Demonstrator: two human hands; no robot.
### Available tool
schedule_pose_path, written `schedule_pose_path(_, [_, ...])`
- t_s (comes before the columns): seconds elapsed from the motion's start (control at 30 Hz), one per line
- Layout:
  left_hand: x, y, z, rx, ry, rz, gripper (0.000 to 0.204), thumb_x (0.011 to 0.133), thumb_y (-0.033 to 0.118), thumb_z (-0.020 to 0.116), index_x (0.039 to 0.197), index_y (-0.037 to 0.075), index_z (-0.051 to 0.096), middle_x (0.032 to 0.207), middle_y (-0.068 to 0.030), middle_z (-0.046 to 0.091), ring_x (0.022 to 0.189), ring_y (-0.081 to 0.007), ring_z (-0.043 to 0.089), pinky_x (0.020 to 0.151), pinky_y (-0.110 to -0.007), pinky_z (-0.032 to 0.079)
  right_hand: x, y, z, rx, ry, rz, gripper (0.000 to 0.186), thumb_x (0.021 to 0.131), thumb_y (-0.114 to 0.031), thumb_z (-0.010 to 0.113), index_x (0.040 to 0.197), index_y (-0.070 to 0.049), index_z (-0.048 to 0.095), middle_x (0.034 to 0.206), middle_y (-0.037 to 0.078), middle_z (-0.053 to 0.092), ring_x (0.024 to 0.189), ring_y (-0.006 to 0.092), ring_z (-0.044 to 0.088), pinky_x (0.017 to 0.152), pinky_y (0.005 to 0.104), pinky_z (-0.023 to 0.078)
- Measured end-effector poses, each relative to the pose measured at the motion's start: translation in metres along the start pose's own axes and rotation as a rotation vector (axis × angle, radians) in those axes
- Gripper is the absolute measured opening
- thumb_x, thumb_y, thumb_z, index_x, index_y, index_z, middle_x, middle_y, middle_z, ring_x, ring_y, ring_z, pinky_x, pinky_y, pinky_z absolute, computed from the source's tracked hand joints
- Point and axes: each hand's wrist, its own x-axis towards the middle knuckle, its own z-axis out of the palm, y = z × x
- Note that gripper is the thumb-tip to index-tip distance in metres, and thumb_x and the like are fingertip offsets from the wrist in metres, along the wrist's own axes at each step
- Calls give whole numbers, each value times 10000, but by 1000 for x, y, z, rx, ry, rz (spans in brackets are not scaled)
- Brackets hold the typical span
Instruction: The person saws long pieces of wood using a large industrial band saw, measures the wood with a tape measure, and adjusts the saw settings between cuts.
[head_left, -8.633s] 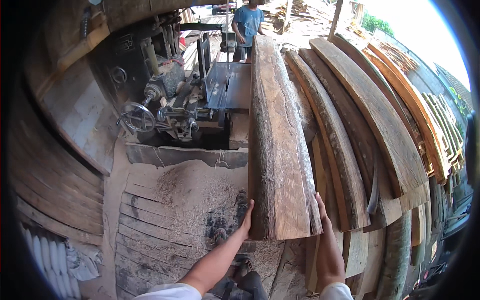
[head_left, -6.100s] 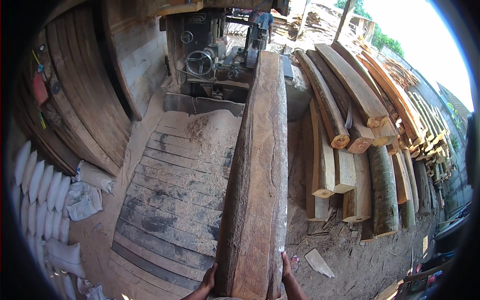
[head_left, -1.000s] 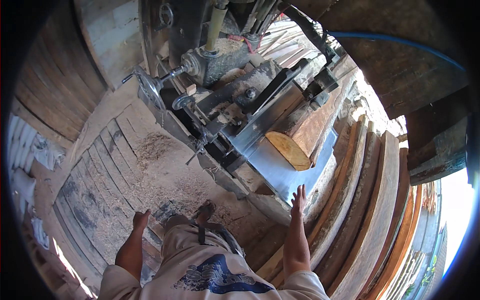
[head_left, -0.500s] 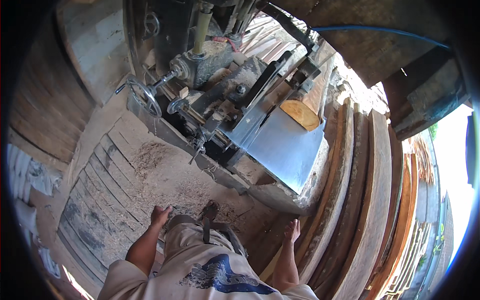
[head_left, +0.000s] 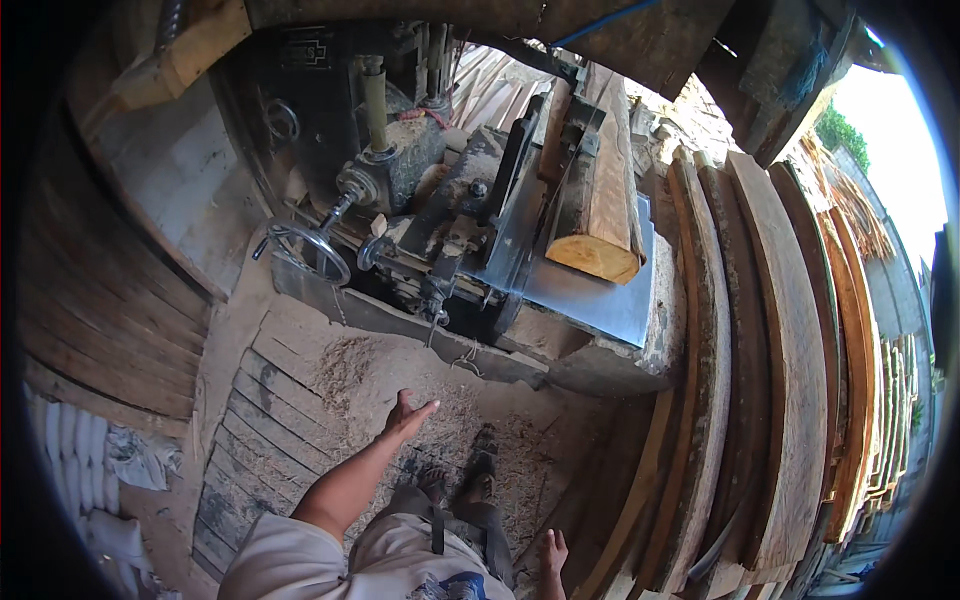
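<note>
My left hand [head_left: 413, 418] is raised over the sawdust-covered boards in front of my legs, fingers loosely apart and holding nothing. Lower and to the right, beside stacked timber, my right hand [head_left: 555, 553] is empty with its fingers partly spread. Beyond both hands stands a dark bandsaw [head_left: 320, 110] with a chrome handwheel [head_left: 310, 255]. A long squared log [head_left: 605, 210], bark on its edges and a pale cut end toward me, lies on the saw's metal table [head_left: 590, 315] alongside the blade guide and fence. I touch neither log nor machine.
Long thick slabs [head_left: 780, 370] are stacked along the right, with thinner pieces behind. At left are wooden boards [head_left: 110, 350] against the wall and white sacks [head_left: 85, 450]. A sawdust pile [head_left: 360, 365] lies before the machine's base. Low roof panels [head_left: 650, 40] hang above.
Earlier both my hands held a timber piece; now they are empty and a log is on the saw table. Over the last half-second my left hand reached forward and my view shifted.
</note>
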Motion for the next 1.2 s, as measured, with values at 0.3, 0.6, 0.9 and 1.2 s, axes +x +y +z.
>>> schedule_pose_path(0.3, [-17, 177, 77, -504, -453, 193, 1072, 680, 783, 594, 1495, 194, 221, 1513, -172, 278, 1369, -410, 282, 1010, -651, 278, -31, 55, -124, 121, 11, -119, 480, 943, -275, 598, 1329, -21, 471, 752, 8, 588, 600, 92, 543, 479, 246, 453])
schedule_pose_path(0.6, [-160, 35, 114, -375, -708, -65, 1111, 617, 919, 454, 1484, 249, 272, 1483, -127, 365, 1312, -390, 375, 964, -695, 227, -123, 23, -103, 447, 152, -241, 588, 943, -294, 586, 1425, -28, 381, 1101, 106, 637, 855, 136, 610, 748, 267, 500])
schedule_pose_path(0.9, [-303, -148, 121, -459, -719, -64, 1098, 664, 898, 431, 1459, 150, 307, 1437, -119, 419, 1280, -343, 432, 999, -584, 358, -157, 63, -76, 277, 112, -646, 1002, 660, -703, 679, 1399, -75, 425, 1437, 195, 386, 1348, 355, 348, 1118, 449, 273])
schedule_pose_path(1.2, [-300, -122, 117, -326, -535, 270, 943, 881, 724, 342, 1492, 24, 182, 1557, -122, 197, 1438, -230, 167, 1167, -383, 124, -195, 89, -147, 625, -248, -432, 1048, 661, -478, 815, 1427, 36, 317, 1412, 163, 423, 1306, 281, 415, 1087, 427, 328])
